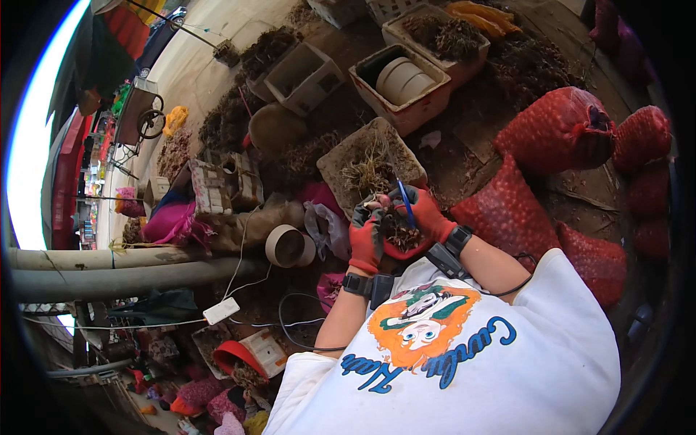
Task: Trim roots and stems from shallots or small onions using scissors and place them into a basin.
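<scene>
Holding a blue tool (pixel 404 201) beside a pinkish piece (pixel 380 202)

The right hand (pixel 429 214) is closed around the tool; the left hand (pixel 367 238) grips the piece in its fingertips. These 2 are at the near edge of a pale box (pixel 334 165) of dry stalks (pixel 368 171); red mesh sacks (pixel 545 130) stand to the right.

White short-sleeved cloth T-shirt (pixel 536 362), front: two words in thick, looping blue lettering (pixel 475 353), upside down as seen from the head, large and legible. Runs in an arc along the hair of a printed orange-haired cartoon figure (pixel 424 319). Far left, small multicoloured roadside panels (pixel 92 163) beside red awning (pixel 69 181): too tiny and blurred to read.
</scene>
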`<state>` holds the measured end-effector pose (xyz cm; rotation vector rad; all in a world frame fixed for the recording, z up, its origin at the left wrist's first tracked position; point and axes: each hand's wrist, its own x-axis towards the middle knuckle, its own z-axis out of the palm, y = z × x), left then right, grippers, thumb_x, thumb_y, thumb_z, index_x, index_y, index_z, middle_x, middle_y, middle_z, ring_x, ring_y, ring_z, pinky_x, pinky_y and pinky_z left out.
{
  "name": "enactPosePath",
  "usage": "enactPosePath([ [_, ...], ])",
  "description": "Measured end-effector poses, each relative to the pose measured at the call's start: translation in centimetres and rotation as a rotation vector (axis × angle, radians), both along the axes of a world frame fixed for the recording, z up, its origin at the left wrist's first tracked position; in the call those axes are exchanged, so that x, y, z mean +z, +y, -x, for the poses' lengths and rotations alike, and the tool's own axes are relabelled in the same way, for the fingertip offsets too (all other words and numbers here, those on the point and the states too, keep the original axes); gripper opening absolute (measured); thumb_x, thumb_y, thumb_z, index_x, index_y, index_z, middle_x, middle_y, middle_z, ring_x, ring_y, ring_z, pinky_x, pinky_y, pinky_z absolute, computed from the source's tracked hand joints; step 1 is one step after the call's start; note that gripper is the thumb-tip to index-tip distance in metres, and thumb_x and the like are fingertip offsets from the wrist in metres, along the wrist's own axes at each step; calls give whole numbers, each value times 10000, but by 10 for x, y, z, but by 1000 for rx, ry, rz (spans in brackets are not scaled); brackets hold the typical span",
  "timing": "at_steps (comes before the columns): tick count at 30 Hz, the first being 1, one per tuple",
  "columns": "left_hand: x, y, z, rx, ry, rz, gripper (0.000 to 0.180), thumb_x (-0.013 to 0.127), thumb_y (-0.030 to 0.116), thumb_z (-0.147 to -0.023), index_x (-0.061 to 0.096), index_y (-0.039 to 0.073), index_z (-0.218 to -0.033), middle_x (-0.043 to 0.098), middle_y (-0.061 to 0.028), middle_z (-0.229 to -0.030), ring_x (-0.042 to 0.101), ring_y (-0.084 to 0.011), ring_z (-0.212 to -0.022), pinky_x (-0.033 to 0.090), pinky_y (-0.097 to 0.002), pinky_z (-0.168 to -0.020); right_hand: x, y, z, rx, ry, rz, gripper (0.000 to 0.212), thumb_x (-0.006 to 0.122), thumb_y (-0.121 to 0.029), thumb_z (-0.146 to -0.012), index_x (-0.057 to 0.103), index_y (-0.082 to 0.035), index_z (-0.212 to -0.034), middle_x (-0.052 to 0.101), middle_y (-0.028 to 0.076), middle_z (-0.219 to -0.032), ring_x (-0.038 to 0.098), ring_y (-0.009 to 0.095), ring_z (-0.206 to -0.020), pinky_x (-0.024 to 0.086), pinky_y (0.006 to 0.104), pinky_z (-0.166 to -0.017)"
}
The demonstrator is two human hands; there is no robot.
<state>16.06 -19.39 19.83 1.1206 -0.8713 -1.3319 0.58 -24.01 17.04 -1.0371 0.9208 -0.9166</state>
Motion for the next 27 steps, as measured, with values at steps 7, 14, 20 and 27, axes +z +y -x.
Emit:
enactPosePath([
  [7,13,-6,-7,-1,386,-134,111,536,81,-931,568,63,-1036,585,-30,-1103,562,-134,-1013,485,-270,-868,8,0,22,76,-108,-296,255,642,-234,-853,640,-33,-1010,636,12,-828,582,61,-713,464,214,-609],
  [14,2,-1,2,-39,164,-181,130,549,77,-920,582,51,-1044,611,-21,-1051,582,-106,-962,493,-255,-834,23,-13,1,159,-256,-210,254,660,-216,-835,642,-20,-995,642,27,-798,584,87,-682,475,243,-644],
  [20,11,2,-6,-61,-368,-4,139,554,107,-918,606,63,-1039,640,-36,-993,615,-136,-905,511,-283,-813,16,-14,-1,115,47,212,303,672,-278,-813,645,-8,-947,671,94,-816,638,173,-736,479,312,-666],
  [27,3,4,-35,227,877,-314,190,541,173,-935,605,61,-1075,649,-38,-964,627,-131,-873,537,-330,-849,63,20,37,227,660,429,469,678,-426,-731,626,-36,-986,655,165,-906,630,311,-842,484,361,-737],
])
